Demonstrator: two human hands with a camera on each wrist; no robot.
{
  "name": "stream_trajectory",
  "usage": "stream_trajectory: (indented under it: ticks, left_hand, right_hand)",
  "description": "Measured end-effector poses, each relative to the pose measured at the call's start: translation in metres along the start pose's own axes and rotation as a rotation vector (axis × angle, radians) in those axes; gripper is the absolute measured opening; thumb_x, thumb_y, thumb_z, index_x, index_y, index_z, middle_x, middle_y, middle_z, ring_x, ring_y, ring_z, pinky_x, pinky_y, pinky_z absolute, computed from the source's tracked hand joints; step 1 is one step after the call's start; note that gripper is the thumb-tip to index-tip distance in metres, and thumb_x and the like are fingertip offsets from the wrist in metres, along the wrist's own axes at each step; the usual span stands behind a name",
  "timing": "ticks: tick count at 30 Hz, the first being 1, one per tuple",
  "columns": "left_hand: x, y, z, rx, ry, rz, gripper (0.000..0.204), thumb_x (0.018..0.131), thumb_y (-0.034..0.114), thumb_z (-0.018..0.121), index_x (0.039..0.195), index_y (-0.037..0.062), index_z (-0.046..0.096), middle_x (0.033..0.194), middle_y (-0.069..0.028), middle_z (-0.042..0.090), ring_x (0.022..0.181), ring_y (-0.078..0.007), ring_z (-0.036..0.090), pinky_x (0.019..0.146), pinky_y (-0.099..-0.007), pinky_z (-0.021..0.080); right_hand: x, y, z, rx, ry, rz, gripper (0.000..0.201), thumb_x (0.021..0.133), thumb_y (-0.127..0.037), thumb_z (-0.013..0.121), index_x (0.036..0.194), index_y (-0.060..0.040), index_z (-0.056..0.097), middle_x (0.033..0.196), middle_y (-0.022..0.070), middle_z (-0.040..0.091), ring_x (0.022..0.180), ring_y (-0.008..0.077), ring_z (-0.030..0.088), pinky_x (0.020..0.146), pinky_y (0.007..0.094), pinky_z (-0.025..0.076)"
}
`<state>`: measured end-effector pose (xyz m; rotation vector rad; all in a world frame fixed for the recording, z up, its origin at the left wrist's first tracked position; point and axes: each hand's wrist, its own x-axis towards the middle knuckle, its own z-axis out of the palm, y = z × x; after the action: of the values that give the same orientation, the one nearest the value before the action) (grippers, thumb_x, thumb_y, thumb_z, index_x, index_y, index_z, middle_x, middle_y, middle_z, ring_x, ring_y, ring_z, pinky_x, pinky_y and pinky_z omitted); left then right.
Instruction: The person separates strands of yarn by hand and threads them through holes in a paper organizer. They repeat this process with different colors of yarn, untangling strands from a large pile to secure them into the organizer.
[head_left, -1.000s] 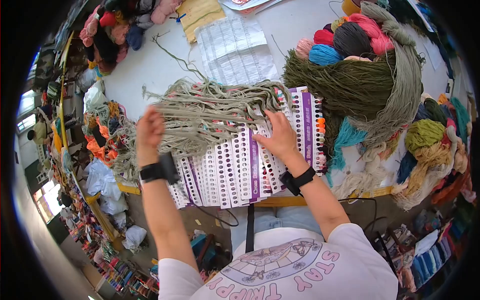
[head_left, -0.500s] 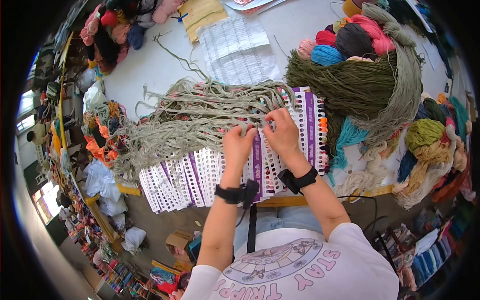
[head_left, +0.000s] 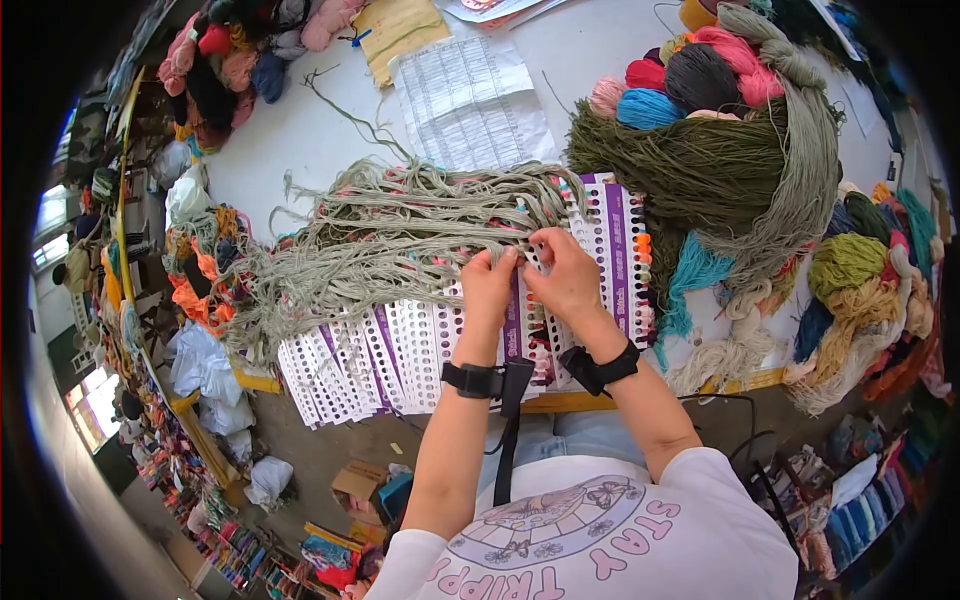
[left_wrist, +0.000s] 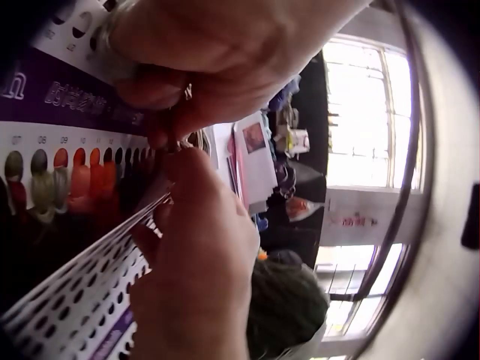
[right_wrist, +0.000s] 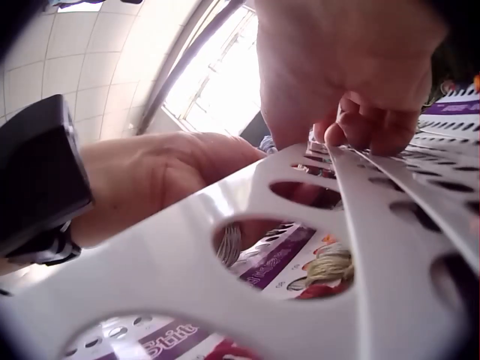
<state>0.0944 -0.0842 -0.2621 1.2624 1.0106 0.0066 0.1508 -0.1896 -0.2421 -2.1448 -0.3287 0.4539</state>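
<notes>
White thread cards (head_left: 440, 335) with rows of punched holes and purple bands lie overlapped along the table's near edge. Grey-green thread (head_left: 350, 270) runs in long strands across their upper part. My left hand (head_left: 486, 288) pinches strands near a card's row of holes. Beside it, my right hand (head_left: 566, 282) holds a card by its edge, the fingers curled behind it in the right wrist view. The fingertips of both hands meet in the left wrist view, largely hiding the thread between them. Short coloured thread samples (left_wrist: 81, 180) fill holes on a card below.
A big dark green hank (head_left: 690, 165) with yarn balls piled on it stands at the right. Behind the cards lies a printed sheet (head_left: 470, 105). More yarn (head_left: 215, 70) is heaped at the far left, and loose hanks (head_left: 860, 280) hang over the right edge.
My left hand has come from the left, where it drew strands out sideways, to beside my right hand at the cards. The right hand has stayed in nearly the same place.
</notes>
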Motion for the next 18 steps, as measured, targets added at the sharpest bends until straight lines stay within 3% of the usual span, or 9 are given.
stream_trajectory:
  ticks: [1, 5, 8, 9, 11, 13, 14, 17, 18]
  left_hand:
    - [-0.001, -0.005, 0.005, 0.112, 0.071, 0.163, 0.019, 0.080, 0.016, 0.058, 0.067, 0.0018, 0.053, 0.055, 0.0022, 0.049, 0.045, -0.0071, 0.039, 0.042, -0.0241, 0.031]
    - [-0.008, -0.009, 0.010, 0.657, 0.264, 0.452, 0.020, 0.080, 0.014, 0.057, 0.069, -0.0020, 0.053, 0.054, -0.0065, 0.047, 0.048, -0.0130, 0.044, 0.047, -0.0298, 0.036]
    - [-0.011, -0.009, 0.002, 0.886, 0.331, 0.700, 0.019, 0.080, 0.014, 0.056, 0.071, -0.0022, 0.054, 0.056, -0.0095, 0.047, 0.050, -0.0149, 0.047, 0.049, -0.0328, 0.037]
    - [-0.008, -0.012, -0.008, 0.775, 0.307, 0.671, 0.014, 0.080, 0.013, 0.055, 0.077, -0.0008, 0.056, 0.063, -0.0074, 0.052, 0.057, -0.0169, 0.051, 0.052, -0.0341, 0.040]
    - [-0.011, 0.000, -0.037, 0.215, 0.099, 0.142, 0.012, 0.081, 0.012, 0.053, 0.080, 0.0008, 0.056, 0.070, -0.0069, 0.055, 0.065, -0.0204, 0.054, 0.057, -0.0360, 0.043]
    - [-0.030, 0.035, -0.058, -0.243, -0.072, -0.085, 0.012, 0.082, 0.011, 0.051, 0.087, 0.0015, 0.056, 0.076, -0.0053, 0.058, 0.075, -0.0209, 0.056, 0.067, -0.0372, 0.045]
    - [-0.041, 0.055, -0.067, -0.429, -0.130, -0.035, 0.015, 0.082, 0.010, 0.050, 0.093, 0.0016, 0.056, 0.078, -0.0040, 0.060, 0.082, -0.0196, 0.056, 0.074, -0.0375, 0.045]
    - [-0.053, 0.074, -0.117, -0.585, -0.373, 0.127, 0.024, 0.083, 0.011, 0.047, 0.104, 0.0001, 0.049, 0.079, -0.0057, 0.059, 0.095, -0.0252, 0.054, 0.094, -0.0441, 0.031]
    - [-0.057, 0.083, -0.131, -0.715, -0.382, 0.135, 0.020, 0.084, 0.010, 0.045, 0.100, 0.0007, 0.049, 0.073, -0.0039, 0.056, 0.088, -0.0235, 0.055, 0.094, -0.0452, 0.031]
  right_hand:
    - [-0.001, 0.002, 0.001, 0.023, 0.025, 0.020, 0.029, 0.063, -0.015, 0.063, 0.090, -0.0102, 0.052, 0.065, 0.0021, 0.050, 0.056, 0.0183, 0.053, 0.051, 0.0309, 0.043]
    - [-0.008, 0.008, 0.010, 0.166, 0.147, 0.097, 0.025, 0.064, -0.012, 0.060, 0.087, -0.0103, 0.051, 0.058, 0.0012, 0.048, 0.050, 0.0167, 0.050, 0.049, 0.0297, 0.042]
    - [-0.007, 0.009, 0.011, 0.233, 0.215, 0.145, 0.025, 0.064, -0.011, 0.060, 0.087, -0.0106, 0.051, 0.057, 0.0009, 0.047, 0.049, 0.0157, 0.049, 0.048, 0.0291, 0.041]
    - [-0.006, 0.009, 0.010, 0.241, 0.231, 0.161, 0.025, 0.063, -0.010, 0.060, 0.086, -0.0107, 0.051, 0.057, 0.0009, 0.047, 0.049, 0.0154, 0.049, 0.048, 0.0289, 0.041]
    - [-0.005, 0.011, 0.013, 0.185, 0.211, 0.123, 0.025, 0.063, -0.010, 0.060, 0.086, -0.0108, 0.051, 0.058, 0.0005, 0.047, 0.049, 0.0153, 0.049, 0.048, 0.0288, 0.041]
    - [-0.008, 0.007, 0.014, 0.109, 0.163, 0.125, 0.026, 0.063, -0.013, 0.060, 0.087, -0.0115, 0.050, 0.059, -0.0001, 0.047, 0.050, 0.0161, 0.050, 0.049, 0.0298, 0.041]
    - [-0.009, 0.006, 0.016, 0.068, 0.150, 0.121, 0.026, 0.063, -0.013, 0.060, 0.087, -0.0118, 0.050, 0.059, -0.0002, 0.048, 0.051, 0.0164, 0.051, 0.049, 0.0303, 0.041]
    - [-0.009, 0.002, 0.026, -0.039, 0.110, 0.118, 0.028, 0.063, -0.018, 0.059, 0.089, -0.0129, 0.050, 0.060, -0.0004, 0.049, 0.053, 0.0184, 0.053, 0.050, 0.0327, 0.041]
    - [-0.008, 0.003, 0.030, -0.075, 0.117, 0.103, 0.028, 0.063, -0.018, 0.060, 0.089, -0.0127, 0.050, 0.059, -0.0008, 0.048, 0.052, 0.0175, 0.052, 0.049, 0.0317, 0.041]
